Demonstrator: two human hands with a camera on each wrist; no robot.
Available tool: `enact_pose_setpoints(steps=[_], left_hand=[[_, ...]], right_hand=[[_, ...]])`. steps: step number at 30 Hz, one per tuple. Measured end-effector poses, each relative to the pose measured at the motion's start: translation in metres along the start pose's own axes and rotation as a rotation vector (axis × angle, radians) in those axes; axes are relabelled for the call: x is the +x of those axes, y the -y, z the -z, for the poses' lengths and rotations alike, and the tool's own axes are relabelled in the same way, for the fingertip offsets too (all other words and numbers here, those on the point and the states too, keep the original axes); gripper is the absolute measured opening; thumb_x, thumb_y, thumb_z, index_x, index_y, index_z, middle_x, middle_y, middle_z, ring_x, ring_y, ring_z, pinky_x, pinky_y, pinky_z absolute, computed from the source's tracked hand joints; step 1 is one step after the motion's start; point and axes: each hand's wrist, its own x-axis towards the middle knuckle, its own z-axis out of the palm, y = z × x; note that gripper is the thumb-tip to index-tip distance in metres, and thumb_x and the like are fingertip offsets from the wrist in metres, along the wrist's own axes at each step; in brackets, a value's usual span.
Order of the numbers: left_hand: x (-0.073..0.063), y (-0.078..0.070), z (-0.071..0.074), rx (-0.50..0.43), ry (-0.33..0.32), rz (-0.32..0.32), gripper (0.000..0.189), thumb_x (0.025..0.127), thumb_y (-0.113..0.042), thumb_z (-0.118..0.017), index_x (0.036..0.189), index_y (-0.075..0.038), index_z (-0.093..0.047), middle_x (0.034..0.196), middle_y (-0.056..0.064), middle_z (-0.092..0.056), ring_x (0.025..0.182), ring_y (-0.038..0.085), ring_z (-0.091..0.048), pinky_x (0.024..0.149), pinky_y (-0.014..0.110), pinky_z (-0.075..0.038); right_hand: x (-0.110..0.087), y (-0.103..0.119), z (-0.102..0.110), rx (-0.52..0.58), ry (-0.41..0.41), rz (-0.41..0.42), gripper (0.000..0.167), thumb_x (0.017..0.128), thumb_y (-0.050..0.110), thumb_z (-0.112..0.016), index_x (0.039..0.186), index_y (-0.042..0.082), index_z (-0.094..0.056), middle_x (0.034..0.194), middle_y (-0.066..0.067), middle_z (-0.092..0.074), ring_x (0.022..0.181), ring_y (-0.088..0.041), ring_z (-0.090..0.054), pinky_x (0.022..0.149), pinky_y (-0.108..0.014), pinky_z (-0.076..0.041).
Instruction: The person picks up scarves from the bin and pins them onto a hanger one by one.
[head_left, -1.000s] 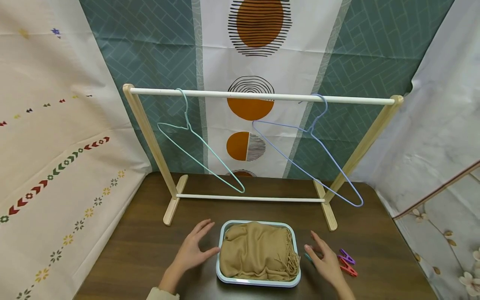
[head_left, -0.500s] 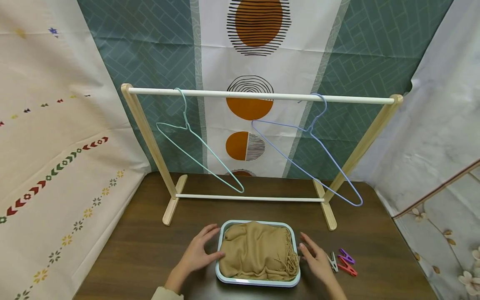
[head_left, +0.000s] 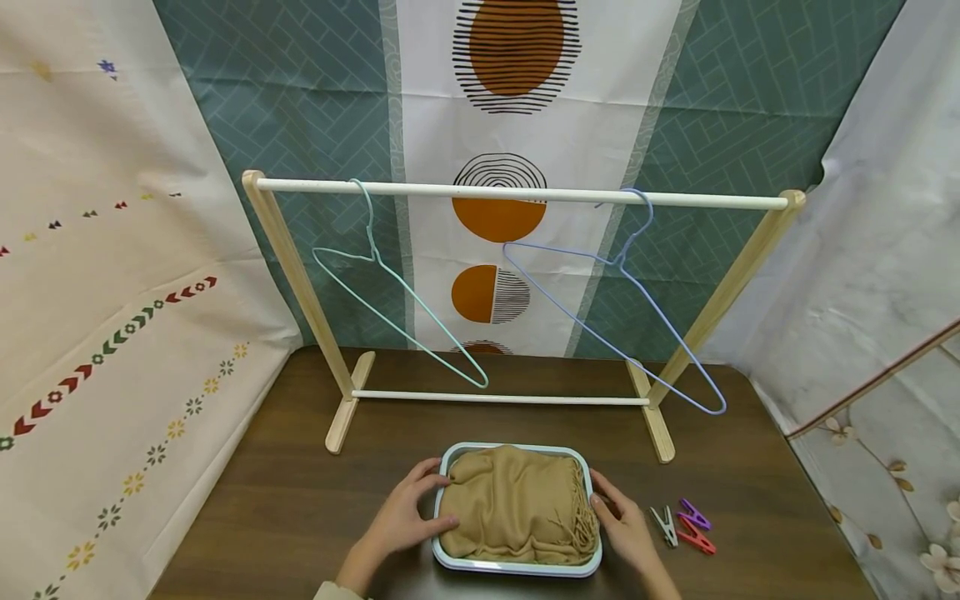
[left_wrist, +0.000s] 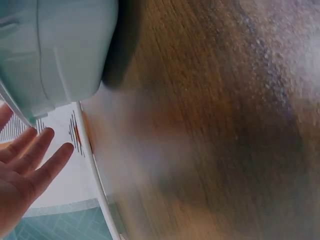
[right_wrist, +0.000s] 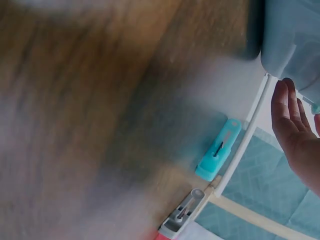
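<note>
A folded tan scarf (head_left: 513,500) with a fringe at its right end lies in a pale blue plastic tub (head_left: 517,570). At the tub's left side, my left hand (head_left: 403,515) has its fingers by the rim and its thumb tip over the scarf's edge. My right hand (head_left: 626,527) is at the opposite rim, its thumb and fingertips right at the edge. Both hands have loosely spread fingers. In the left wrist view, the left fingers (left_wrist: 32,152) reach out below the tub's rim. Right fingers (right_wrist: 287,102) lie near the tub wall in the right wrist view.
Behind the tub stands a rack with a white rod (head_left: 480,193), bearing a mint hanger (head_left: 371,221) and a blue hanger (head_left: 652,212). Grey (head_left: 666,527), purple (head_left: 695,514) and red (head_left: 697,537) clothespins lie right of my right hand. A teal clothespin (right_wrist: 220,150) shows in the right wrist view.
Both hands have moved inward to the tub's sides, the right one leftward and the left one rightward. The grey clothespin has come into sight from behind the right hand. Tub and scarf stay put.
</note>
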Motion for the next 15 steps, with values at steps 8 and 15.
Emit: enact_pose_setpoints(steps=[8,15], left_hand=[[-0.0024,-0.0045,-0.0011,0.054,0.047,0.019,0.054,0.069,-0.039,-0.076,0.111,-0.008,-0.062,0.131,0.015,-0.043,0.114,0.028,-0.049,0.085,0.046,-0.044],[-0.0006,-0.005,-0.0021,0.056,0.05,0.028,0.05,0.068,-0.034,-0.077,0.108,-0.009,-0.062,0.13,0.016,-0.043,0.111,0.029,-0.049,0.083,0.046,-0.044]], right_hand=[[-0.0006,0.0001,-0.0019,0.004,-0.009,0.044,0.037,0.089,-0.003,-0.052,0.124,-0.013,-0.047,0.117,-0.031,-0.052,0.098,0.001,-0.052,0.076,-0.015,-0.045],[-0.0015,-0.0008,-0.0028,-0.006,-0.025,-0.004,0.037,0.089,-0.001,-0.052,0.125,-0.01,-0.049,0.118,-0.028,-0.054,0.099,0.004,-0.051,0.077,-0.015,-0.043]])
